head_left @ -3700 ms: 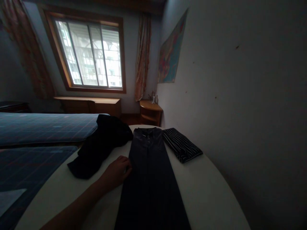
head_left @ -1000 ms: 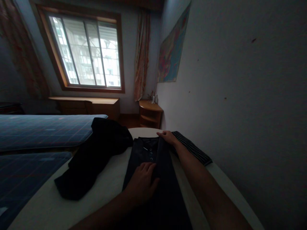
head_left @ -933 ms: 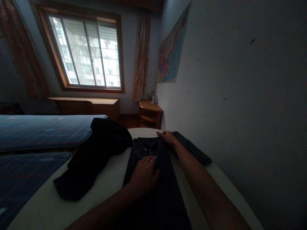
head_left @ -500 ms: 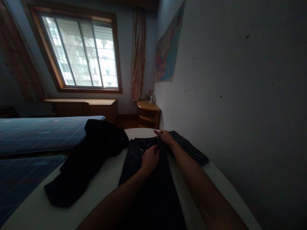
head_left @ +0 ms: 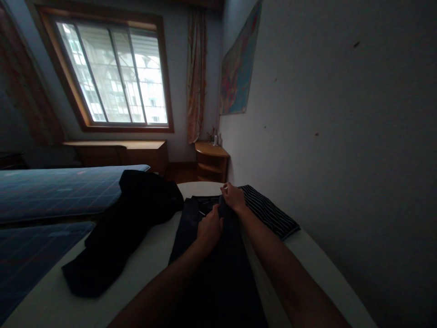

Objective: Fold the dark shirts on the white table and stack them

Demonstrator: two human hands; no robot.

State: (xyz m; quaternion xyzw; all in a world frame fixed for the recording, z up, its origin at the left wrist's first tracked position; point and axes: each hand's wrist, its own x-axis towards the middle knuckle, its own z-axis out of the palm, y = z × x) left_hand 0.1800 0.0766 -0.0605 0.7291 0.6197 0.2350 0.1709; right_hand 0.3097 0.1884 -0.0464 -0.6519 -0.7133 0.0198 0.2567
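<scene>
Dark trousers [head_left: 218, 273] lie lengthwise on the pale table [head_left: 143, 273], their waist at the far end. Near the right side of that waist, my right hand [head_left: 234, 197] is closed on the fabric, fingers curled. Just nearer to me and to the left, my left hand [head_left: 209, 229] also grips the trousers' upper part, thumb side up. A short whitish strip shows on the cloth left of it. Beyond my right forearm rests a folded black-and-white striped garment [head_left: 269, 212]. To the left a black garment [head_left: 136, 223] is spread in a loose heap.
Blue checked mattresses [head_left: 61, 191] adjoin the table on the left. A plain wall [head_left: 324, 182] runs close along the right. Past the table stand a wooden corner shelf [head_left: 211, 150] and a low wooden desk [head_left: 146, 146] under the window [head_left: 116, 77].
My right hand's outstretched fingers have curled in, and it has shifted slightly left. My left hand has slid a little left and toward me. The garments stay about where they were.
</scene>
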